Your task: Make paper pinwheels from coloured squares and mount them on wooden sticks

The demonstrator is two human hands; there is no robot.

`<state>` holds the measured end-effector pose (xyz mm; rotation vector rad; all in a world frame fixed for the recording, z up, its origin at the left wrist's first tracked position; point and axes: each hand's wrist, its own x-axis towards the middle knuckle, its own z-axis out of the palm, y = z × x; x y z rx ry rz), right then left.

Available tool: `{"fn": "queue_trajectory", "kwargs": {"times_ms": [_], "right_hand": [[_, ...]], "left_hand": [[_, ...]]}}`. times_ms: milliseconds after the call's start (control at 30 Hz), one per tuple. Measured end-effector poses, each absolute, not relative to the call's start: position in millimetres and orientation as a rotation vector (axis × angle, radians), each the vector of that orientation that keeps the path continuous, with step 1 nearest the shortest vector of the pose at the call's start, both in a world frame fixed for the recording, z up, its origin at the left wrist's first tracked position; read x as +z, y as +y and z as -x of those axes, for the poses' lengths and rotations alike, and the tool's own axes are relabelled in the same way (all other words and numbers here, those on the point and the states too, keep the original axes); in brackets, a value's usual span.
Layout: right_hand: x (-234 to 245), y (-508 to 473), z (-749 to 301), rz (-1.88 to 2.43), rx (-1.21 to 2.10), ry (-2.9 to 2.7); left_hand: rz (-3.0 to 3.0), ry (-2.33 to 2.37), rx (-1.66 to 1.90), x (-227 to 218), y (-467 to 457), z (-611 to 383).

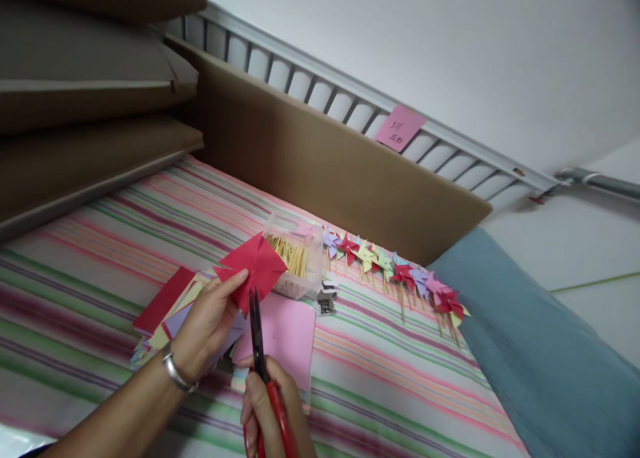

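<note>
My left hand point(213, 318), a silver bracelet at its wrist, pinches a red paper square point(260, 268) between thumb and fingers. Slits run in from some of the square's corners. In my right hand point(270, 398) are red-handled scissors point(257, 335), their dark blades pointing up at the lower edge of the red paper. Pink paper sheets point(283, 338) lie under and beside the scissors. Left of my left hand is a pile of coloured paper pieces point(173, 311). Just beyond the red paper stands a clear plastic box point(315, 255) of thin wooden sticks point(293, 255).
Several finished paper pinwheels point(400, 271) on sticks lie in a row at the right. A small open box of metal pins point(326, 303) sits by the plastic box. Cardboard point(320, 151) leans against a radiator point(300, 81); large brown stacked packages point(95, 111) rise at left. Striped cloth point(390, 378) covers the surface.
</note>
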<state>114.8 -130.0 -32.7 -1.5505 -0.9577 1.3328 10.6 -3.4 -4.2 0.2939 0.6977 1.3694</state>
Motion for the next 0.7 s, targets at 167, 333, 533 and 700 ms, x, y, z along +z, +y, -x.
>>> {"fn": "queue_trajectory", "kwargs": {"times_ms": [167, 333, 533, 700], "right_hand": [[-30.6, -125.5, -118.8, 1.522, 1.379, -1.017], [-33.3, -123.5, -122.2, 1.512, 1.435, -1.033], [-30.6, -122.9, -123.4, 1.547, 1.454, -1.017], [-27.8, -119.7, -123.7, 1.553, 1.438, -1.018]], "left_hand": [[-0.312, 0.729, 1.35, -5.8, -3.4, -11.6], [-0.325, 0.728, 1.338, -8.7, -3.1, -9.6], [-0.366, 0.734, 1.351, -9.7, -2.7, -6.9], [-0.407, 0.727, 1.349, -7.9, -3.7, -5.5]]}}
